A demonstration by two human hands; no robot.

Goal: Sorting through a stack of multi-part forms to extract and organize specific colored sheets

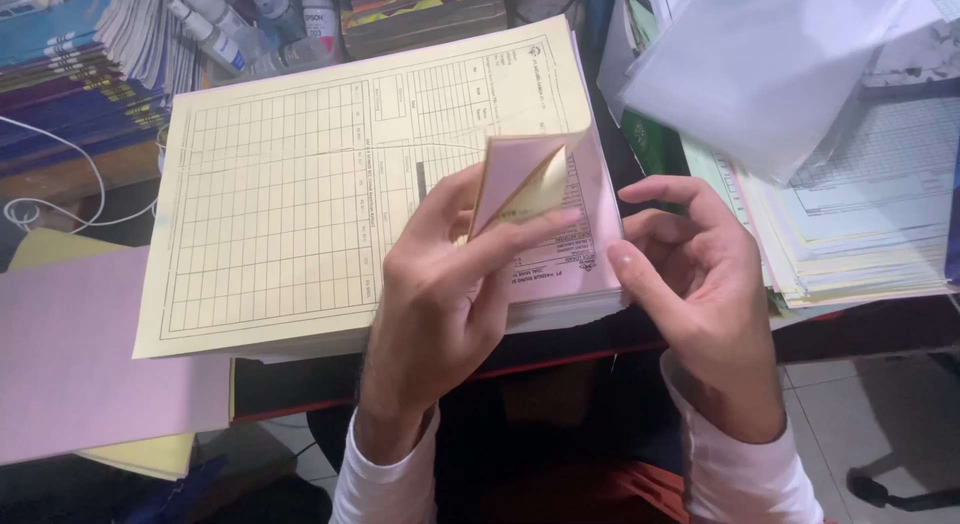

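We are working at the near right corner of a thick stack of forms (pixel 330 214), its top sheet pale yellow and ruled into a grid. Our left hand (pixel 450 284) is pinching the lifted corner of the yellow top sheet (pixel 535 179) between thumb and forefinger, curling it back toward us so that its pink-tinted underside and the pink sheet (pixel 590 234) beneath are showing; holding it bent this way is keeping the top leaf apart from the one below, so the pink page just past our fingertips is lying exposed. Our right hand (pixel 700 284) is sitting just to the right of that corner, grasping nothing, fingers loosely curled and half open, with the thumb resting against the edge of the stack, seemingly steadying the pile while the other hand is peeling. Both wrists are showing white sleeves (pixel 745 479). To the left of our left hand, well apart, a loose pink sheet (pixel 80 354) is lying over a yellow one at the desk's edge. To the right of our right hand, another pile of pale papers (pixel 850 234) is lying fanned, with a translucent plastic sleeve (pixel 760 64) hanging over it. Beyond the stack, away from our hands, small ink bottles (pixel 250 29) and stacked books (pixel 60 94) are crowding the back of the desk, and a white cable (pixel 60 184) is looping at the far left.
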